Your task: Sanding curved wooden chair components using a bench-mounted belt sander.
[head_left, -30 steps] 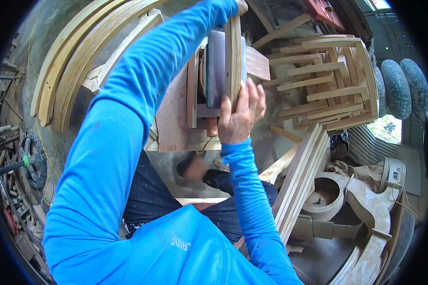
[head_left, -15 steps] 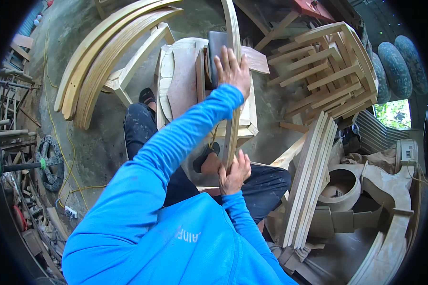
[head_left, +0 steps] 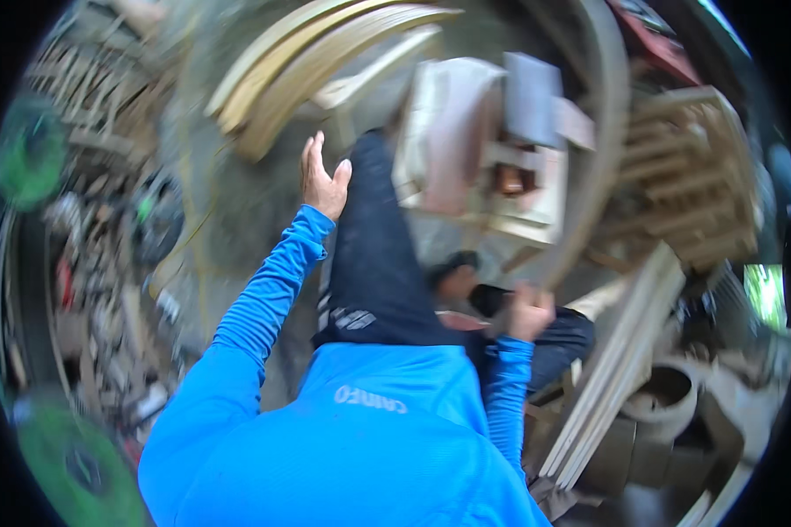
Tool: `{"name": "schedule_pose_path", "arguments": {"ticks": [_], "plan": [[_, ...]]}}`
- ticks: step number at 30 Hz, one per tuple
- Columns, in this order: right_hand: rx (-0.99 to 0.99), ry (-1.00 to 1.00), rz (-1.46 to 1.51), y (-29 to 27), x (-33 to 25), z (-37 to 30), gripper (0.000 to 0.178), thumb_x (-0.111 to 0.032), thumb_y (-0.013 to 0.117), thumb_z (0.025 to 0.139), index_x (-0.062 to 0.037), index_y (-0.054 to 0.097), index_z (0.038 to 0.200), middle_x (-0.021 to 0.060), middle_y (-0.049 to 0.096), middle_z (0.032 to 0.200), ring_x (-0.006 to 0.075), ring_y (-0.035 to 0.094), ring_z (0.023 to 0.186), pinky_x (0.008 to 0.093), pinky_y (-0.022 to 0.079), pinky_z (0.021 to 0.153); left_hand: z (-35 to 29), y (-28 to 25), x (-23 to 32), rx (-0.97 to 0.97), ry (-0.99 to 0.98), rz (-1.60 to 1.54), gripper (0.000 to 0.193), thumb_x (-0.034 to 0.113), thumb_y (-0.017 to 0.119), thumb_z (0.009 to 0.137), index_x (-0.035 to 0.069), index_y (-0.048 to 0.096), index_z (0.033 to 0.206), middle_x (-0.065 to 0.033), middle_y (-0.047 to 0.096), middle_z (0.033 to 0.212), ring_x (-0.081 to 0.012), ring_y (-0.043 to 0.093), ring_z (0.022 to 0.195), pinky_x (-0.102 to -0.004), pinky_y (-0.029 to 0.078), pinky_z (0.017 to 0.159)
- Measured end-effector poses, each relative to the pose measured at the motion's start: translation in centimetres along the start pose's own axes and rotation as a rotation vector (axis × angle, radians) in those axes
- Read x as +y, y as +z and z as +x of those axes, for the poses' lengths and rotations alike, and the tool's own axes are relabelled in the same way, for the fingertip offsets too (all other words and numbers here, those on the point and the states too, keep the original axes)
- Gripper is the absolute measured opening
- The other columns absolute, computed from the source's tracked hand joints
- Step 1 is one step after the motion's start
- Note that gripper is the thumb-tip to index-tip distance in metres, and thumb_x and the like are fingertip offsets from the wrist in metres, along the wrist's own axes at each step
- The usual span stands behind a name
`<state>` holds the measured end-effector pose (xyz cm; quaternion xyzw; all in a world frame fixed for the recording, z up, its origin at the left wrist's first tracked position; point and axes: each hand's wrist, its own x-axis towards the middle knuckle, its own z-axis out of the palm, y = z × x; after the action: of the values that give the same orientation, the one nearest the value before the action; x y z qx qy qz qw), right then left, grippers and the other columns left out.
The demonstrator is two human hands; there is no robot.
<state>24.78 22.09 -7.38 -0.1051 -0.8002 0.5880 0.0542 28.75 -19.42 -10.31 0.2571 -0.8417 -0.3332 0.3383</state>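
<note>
My left hand [head_left: 327, 180] is raised beside my left knee, fingers apart, with nothing in it. My right hand [head_left: 529, 312], blurred by motion, is closed round the near end of a long curved wooden piece [head_left: 613, 114]. That piece bows up and away from the hand, past the right side of a low wooden bench [head_left: 536, 227]. On the bench lie a grey rectangular block [head_left: 533, 97] and a pale curved board [head_left: 466, 132]. My left hand touches neither the bench nor the curved piece.
Several curved wooden pieces [head_left: 281, 75] rest on a frame at the far left. Slatted wooden frames [head_left: 685, 176] are piled at the right, with a bundle of straight strips [head_left: 615, 369] nearer. Wood scraps [head_left: 105, 299] litter the left side. A yellow cord [head_left: 185, 241] crosses the floor.
My left hand has left the curved piece and moved to the left. The piece has swung to the right of the bench, still in my right hand. The whole view has shifted.
</note>
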Motion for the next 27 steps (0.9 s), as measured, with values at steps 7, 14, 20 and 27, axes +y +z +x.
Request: {"name": "schedule_pose_path", "arguments": {"ticks": [7, 14, 20, 27], "plan": [[-0.097, -0.072, 0.391, -7.0, -6.8, 4.1, 0.034, -0.015, 0.071, 0.092, -0.0021, 0.059, 0.121, 0.0084, 0.059, 0.082, 0.0197, 0.06, 0.068, 0.0325, 0.053, 0.063, -36.4, -12.5, -15.5, -0.761, -1.129, -0.068, 0.061, 0.034, 0.069, 0.093, -0.001, 0.051, 0.141, -0.0229, 0.055, 0.144, -0.034, 0.052, 0.133, -0.0415, 0.041, 0.112], [-0.333, -0.12, 0.572, -1.9, -11.1, 8.2, 0.028, -0.014, 0.069, 0.093, -0.0084, 0.055, 0.116, 0.0055, 0.058, 0.086, 0.0183, 0.058, 0.076, 0.0353, 0.053, 0.073, -49.4, -13.1, -7.7, -0.802, -0.66, -0.038, 0.057, 0.035, 0.06, 0.098, 0.002, 0.052, 0.143, -0.0191, 0.054, 0.147, -0.0313, 0.05, 0.136, -0.0391, 0.041, 0.112], [-0.466, -0.079, 0.765, 3.1, -11.8, 8.0, 0.038, -0.014, 0.068, 0.096, -0.0103, 0.051, 0.128, 0.0069, 0.059, 0.089, 0.0197, 0.059, 0.076, 0.0381, 0.054, 0.068, -40.7, -0.2, -3.4, -0.819, -0.503, -0.137, 0.054, 0.034, 0.059, 0.099, 0.002, 0.054, 0.142, -0.0182, 0.055, 0.146, -0.0309, 0.051, 0.135, -0.0389, 0.041, 0.112], [-0.16, -0.099, 0.581, 3.3, -13.0, 11.2, 0.035, -0.009, 0.066, 0.097, -0.0049, 0.051, 0.129, 0.0092, 0.06, 0.08, 0.0199, 0.06, 0.065, 0.0339, 0.052, 0.06, -39.6, 1.2, -4.8, -1.15, -0.44, -0.064, 0.05, 0.033, 0.057, 0.1, 0.003, 0.056, 0.141, -0.0172, 0.057, 0.144, -0.0304, 0.051, 0.134, -0.0387, 0.04, 0.112]]}}
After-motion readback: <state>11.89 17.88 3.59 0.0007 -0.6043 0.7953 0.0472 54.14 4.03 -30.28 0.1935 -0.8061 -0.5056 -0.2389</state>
